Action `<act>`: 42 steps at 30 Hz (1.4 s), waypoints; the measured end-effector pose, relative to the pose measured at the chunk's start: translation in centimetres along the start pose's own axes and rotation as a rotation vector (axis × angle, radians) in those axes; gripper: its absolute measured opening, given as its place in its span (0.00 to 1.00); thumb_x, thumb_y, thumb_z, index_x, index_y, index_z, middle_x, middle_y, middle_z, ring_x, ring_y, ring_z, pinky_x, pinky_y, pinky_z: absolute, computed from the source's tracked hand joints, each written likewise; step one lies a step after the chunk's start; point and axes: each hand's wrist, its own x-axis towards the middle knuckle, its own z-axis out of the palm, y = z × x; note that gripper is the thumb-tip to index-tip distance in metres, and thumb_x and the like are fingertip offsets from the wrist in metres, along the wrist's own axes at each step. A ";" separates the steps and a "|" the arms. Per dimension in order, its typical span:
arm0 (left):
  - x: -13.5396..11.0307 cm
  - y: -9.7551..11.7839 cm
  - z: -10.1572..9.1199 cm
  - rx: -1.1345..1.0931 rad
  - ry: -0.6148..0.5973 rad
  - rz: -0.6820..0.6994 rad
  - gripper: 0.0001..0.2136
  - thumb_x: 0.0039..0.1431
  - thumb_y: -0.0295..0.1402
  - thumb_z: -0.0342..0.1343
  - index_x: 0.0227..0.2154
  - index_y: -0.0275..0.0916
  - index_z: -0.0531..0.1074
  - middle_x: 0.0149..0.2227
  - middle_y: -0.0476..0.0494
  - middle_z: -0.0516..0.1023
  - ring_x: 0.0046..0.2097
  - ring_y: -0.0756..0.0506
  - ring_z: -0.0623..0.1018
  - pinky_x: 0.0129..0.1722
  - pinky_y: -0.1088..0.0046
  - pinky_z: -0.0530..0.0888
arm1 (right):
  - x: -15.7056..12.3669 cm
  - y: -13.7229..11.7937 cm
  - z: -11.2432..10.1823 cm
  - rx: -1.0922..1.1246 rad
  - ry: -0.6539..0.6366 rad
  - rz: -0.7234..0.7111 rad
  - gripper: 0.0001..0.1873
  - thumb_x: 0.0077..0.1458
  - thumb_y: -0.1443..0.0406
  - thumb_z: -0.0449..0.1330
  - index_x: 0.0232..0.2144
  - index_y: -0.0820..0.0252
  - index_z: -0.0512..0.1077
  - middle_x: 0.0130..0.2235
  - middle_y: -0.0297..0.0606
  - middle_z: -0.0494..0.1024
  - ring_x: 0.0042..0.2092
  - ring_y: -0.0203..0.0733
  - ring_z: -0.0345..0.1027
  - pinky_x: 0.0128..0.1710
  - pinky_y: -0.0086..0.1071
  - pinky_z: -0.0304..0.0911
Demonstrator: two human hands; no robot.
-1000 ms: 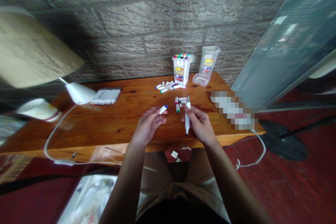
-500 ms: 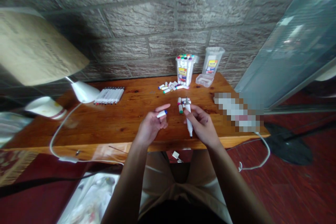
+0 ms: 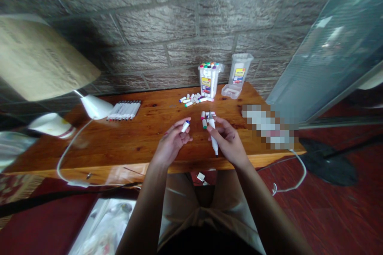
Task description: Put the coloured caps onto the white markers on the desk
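One wall [image 3: 167, 20], rough grey stone-look blocks with grooved joints; one ribbed translucent panel [image 3: 323, 48] at right. One table [image 3: 158, 143], glossy orange-brown wood, visible knots. One lamp [image 3: 44, 55] at left: tan paper- or cloth-like shade, white cone base. Two hands, both over the table's near half: left hand [image 3: 172, 143] fingers curled, thumb and finger pinching one cap; right hand [image 3: 229, 139] closed around one marker. Two see-through plastic boxes near the wall: one packed box [image 3: 208, 83] with markers upright, mixed colored tops, exact count unclear; one open box [image 3: 240, 69] beside it, lid folded down in front. One white cup [image 3: 53, 124] left of the lamp base, smooth, round. One row of white markers [image 3: 124, 110], roughly eight, side by side next to the lamp base. Held marker [image 3: 214, 143]: white barrel, grey tapered end toward the wall, dark end toward the table edge. Far loose caps [image 3: 194, 99], about ten, overlapping, at the packed box's foot. Near loose caps [image 3: 204, 119], at least four, partly blocked by marker and right hand. Pinched cap [image 3: 185, 126]: short white cylinder, blue end.
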 end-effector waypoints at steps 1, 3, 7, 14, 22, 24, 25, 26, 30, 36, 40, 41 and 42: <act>0.0 0.0 0.0 0.001 0.008 0.005 0.14 0.53 0.32 0.61 0.44 0.39 0.78 0.33 0.48 0.73 0.32 0.52 0.73 0.38 0.74 0.74 | 0.0 0.1 0.0 0.012 0.014 -0.007 0.32 0.50 0.51 0.68 0.53 0.57 0.66 0.22 0.26 0.74 0.19 0.33 0.60 0.17 0.27 0.52; 0.0 -0.1 -0.1 0.013 0.017 0.008 0.16 0.53 0.33 0.62 0.47 0.40 0.77 0.34 0.48 0.75 0.34 0.51 0.75 0.42 0.71 0.74 | 0.0 0.2 0.0 0.036 0.048 -0.029 0.33 0.51 0.52 0.68 0.55 0.53 0.61 0.22 0.24 0.74 0.18 0.33 0.60 0.16 0.26 0.52; -0.2 0.0 0.0 0.030 -0.010 -0.013 0.25 0.56 0.33 0.61 0.58 0.44 0.71 0.33 0.48 0.76 0.34 0.51 0.76 0.42 0.70 0.74 | 0.2 0.5 -0.2 0.062 0.065 -0.069 0.25 0.54 0.53 0.66 0.48 0.51 0.61 0.23 0.24 0.74 0.19 0.32 0.60 0.17 0.25 0.52; -0.2 -0.2 -0.2 0.013 -0.088 -0.019 0.13 0.55 0.36 0.58 0.39 0.34 0.82 0.21 0.52 0.65 0.23 0.53 0.67 0.36 0.69 0.74 | 0.2 0.6 -0.6 -0.058 -0.110 -0.111 0.15 0.61 0.52 0.59 0.41 0.54 0.74 0.26 0.31 0.75 0.22 0.33 0.60 0.21 0.27 0.55; -0.1 -0.6 -0.4 0.049 -0.052 0.025 0.16 0.51 0.35 0.69 0.43 0.37 0.82 0.30 0.47 0.77 0.33 0.52 0.75 0.39 0.74 0.74 | 0.1 0.0 -0.5 -0.102 -0.153 -0.131 0.17 0.60 0.51 0.61 0.42 0.56 0.78 0.27 0.33 0.75 0.26 0.35 0.66 0.24 0.29 0.59; -0.2 -0.5 -0.3 0.045 -0.065 0.025 0.18 0.52 0.35 0.68 0.46 0.38 0.81 0.29 0.47 0.76 0.33 0.51 0.75 0.39 0.74 0.74 | 0.1 0.0 -0.5 -0.121 -0.169 -0.136 0.17 0.60 0.52 0.61 0.43 0.57 0.77 0.29 0.34 0.76 0.26 0.35 0.67 0.25 0.29 0.60; -0.2 -0.5 -0.3 0.034 -0.065 0.031 0.17 0.52 0.35 0.68 0.46 0.38 0.81 0.28 0.48 0.75 0.33 0.51 0.75 0.39 0.73 0.74 | 0.1 0.0 -0.6 -0.127 -0.176 -0.142 0.17 0.61 0.52 0.60 0.43 0.58 0.77 0.30 0.34 0.76 0.27 0.34 0.67 0.26 0.29 0.61; -0.1 -0.4 -0.2 0.018 -0.063 0.039 0.16 0.52 0.35 0.68 0.44 0.38 0.81 0.26 0.50 0.73 0.31 0.52 0.74 0.38 0.74 0.74 | 0.1 0.1 -0.6 -0.130 -0.180 -0.148 0.17 0.61 0.52 0.60 0.43 0.58 0.77 0.31 0.35 0.77 0.27 0.34 0.67 0.26 0.29 0.62; 0.0 -0.3 -0.1 -0.053 -0.023 0.048 0.14 0.53 0.39 0.67 0.39 0.36 0.81 0.20 0.54 0.66 0.26 0.54 0.70 0.34 0.74 0.73 | 0.1 0.2 -0.6 -0.134 -0.178 -0.162 0.16 0.62 0.54 0.60 0.43 0.58 0.76 0.33 0.36 0.77 0.27 0.34 0.67 0.27 0.28 0.62; 0.0 -0.4 -0.1 -0.048 0.013 0.030 0.16 0.51 0.39 0.70 0.39 0.33 0.81 0.28 0.47 0.76 0.32 0.52 0.74 0.37 0.75 0.74 | 0.0 0.1 -0.5 -0.122 -0.180 -0.165 0.14 0.62 0.55 0.60 0.43 0.58 0.76 0.31 0.34 0.76 0.26 0.33 0.65 0.26 0.28 0.60; -0.1 -0.4 0.0 -0.046 -0.018 0.034 0.18 0.51 0.38 0.70 0.44 0.35 0.80 0.32 0.47 0.76 0.34 0.52 0.74 0.37 0.75 0.74 | 0.0 0.1 -0.5 -0.125 -0.183 -0.162 0.15 0.62 0.55 0.60 0.43 0.58 0.76 0.31 0.34 0.77 0.26 0.33 0.66 0.25 0.28 0.59; -0.1 -0.5 0.0 -0.045 -0.024 0.033 0.19 0.51 0.38 0.70 0.45 0.35 0.80 0.32 0.47 0.75 0.33 0.52 0.74 0.37 0.75 0.73 | 0.0 0.1 -0.5 -0.126 -0.182 -0.160 0.15 0.62 0.55 0.59 0.43 0.58 0.76 0.31 0.34 0.77 0.27 0.33 0.66 0.25 0.28 0.59; -0.1 -0.5 0.0 -0.044 -0.030 0.032 0.20 0.52 0.38 0.70 0.46 0.35 0.80 0.32 0.47 0.75 0.33 0.52 0.73 0.37 0.75 0.73 | 0.0 0.1 -0.5 -0.127 -0.180 -0.158 0.15 0.62 0.55 0.60 0.43 0.58 0.76 0.31 0.34 0.77 0.27 0.33 0.66 0.25 0.28 0.59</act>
